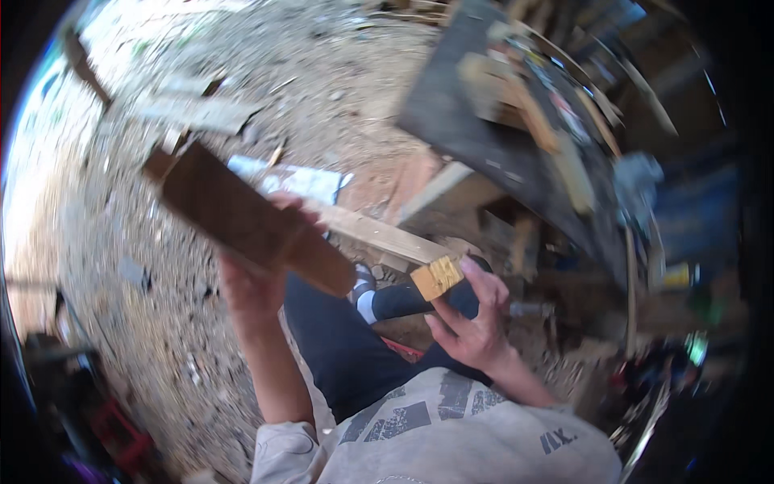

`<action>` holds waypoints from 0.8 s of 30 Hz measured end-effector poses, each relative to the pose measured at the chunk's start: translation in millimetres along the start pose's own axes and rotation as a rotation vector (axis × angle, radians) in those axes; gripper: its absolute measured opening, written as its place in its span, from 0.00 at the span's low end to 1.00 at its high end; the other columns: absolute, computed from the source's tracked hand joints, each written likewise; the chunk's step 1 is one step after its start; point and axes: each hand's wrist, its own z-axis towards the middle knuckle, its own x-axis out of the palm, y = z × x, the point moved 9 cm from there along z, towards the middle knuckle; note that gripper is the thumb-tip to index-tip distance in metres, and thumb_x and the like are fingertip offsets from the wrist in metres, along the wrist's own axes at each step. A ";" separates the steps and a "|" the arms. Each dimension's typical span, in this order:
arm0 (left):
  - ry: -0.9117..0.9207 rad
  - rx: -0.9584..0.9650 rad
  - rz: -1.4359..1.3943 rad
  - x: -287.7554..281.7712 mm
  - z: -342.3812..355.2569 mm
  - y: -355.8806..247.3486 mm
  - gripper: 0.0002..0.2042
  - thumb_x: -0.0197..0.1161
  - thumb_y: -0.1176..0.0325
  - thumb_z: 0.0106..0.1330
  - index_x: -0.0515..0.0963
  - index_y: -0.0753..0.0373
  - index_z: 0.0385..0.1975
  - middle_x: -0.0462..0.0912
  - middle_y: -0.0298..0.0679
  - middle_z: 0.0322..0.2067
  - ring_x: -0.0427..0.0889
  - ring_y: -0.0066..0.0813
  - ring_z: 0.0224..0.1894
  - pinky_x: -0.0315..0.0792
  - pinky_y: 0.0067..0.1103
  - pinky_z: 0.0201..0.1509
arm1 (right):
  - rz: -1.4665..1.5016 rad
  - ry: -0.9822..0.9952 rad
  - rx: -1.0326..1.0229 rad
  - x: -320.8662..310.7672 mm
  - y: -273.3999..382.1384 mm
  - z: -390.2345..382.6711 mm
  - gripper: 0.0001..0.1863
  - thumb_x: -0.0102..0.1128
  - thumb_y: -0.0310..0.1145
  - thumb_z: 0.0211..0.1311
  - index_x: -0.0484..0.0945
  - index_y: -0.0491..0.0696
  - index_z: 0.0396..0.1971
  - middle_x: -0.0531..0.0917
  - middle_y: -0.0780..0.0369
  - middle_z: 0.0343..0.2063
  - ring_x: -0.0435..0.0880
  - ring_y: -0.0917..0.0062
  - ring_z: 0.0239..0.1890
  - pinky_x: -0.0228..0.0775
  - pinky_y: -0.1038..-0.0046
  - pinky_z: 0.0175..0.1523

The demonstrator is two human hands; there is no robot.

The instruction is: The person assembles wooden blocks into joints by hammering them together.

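A dark brown board [250,222] sits raised in my left hand [254,282], tilted, its upper end pointing up and left over the gravel [145,242]. My fingers wrap its underside and my thumb lies over its top edge, clamped on the wood. My right hand [476,323] holds up a small pale block [438,277], its rough-cut end facing me; thumb and forefinger pinch it, the other fingers loosely curled. A longer pale plank [379,234] runs between the two hands, beyond my knee in dark trousers [339,347]. To the right stands a dark workbench [476,137] littered with wood offcuts, blurred. A white scrap [298,181] lies on the ground behind the board.
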 end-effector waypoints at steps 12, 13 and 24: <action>0.236 -0.051 -0.078 235.8 39.9 58.9 0.39 0.43 0.37 0.78 0.51 0.64 0.77 0.66 0.61 0.68 0.72 0.60 0.67 0.66 0.55 0.72 | -0.371 -0.511 0.506 -207.5 -136.0 -86.7 0.33 0.68 0.40 0.66 0.74 0.53 0.71 0.59 0.45 0.73 0.63 0.52 0.73 0.54 0.54 0.73; 0.182 -0.032 0.051 245.4 47.3 63.3 0.38 0.41 0.39 0.80 0.51 0.63 0.77 0.65 0.62 0.69 0.72 0.59 0.67 0.65 0.53 0.73 | -0.361 -0.526 0.531 -211.3 -146.1 -94.8 0.32 0.67 0.40 0.67 0.73 0.54 0.71 0.60 0.46 0.73 0.63 0.52 0.73 0.54 0.54 0.73; 0.036 -0.346 0.237 335.2 83.5 172.7 0.30 0.54 0.42 0.77 0.70 0.61 0.66 0.82 0.46 0.56 0.82 0.38 0.59 0.73 0.37 0.62 | -0.242 -0.520 0.502 -219.5 -186.5 -116.8 0.24 0.63 0.43 0.71 0.80 0.50 0.62 0.72 0.54 0.67 0.73 0.57 0.66 0.56 0.56 0.71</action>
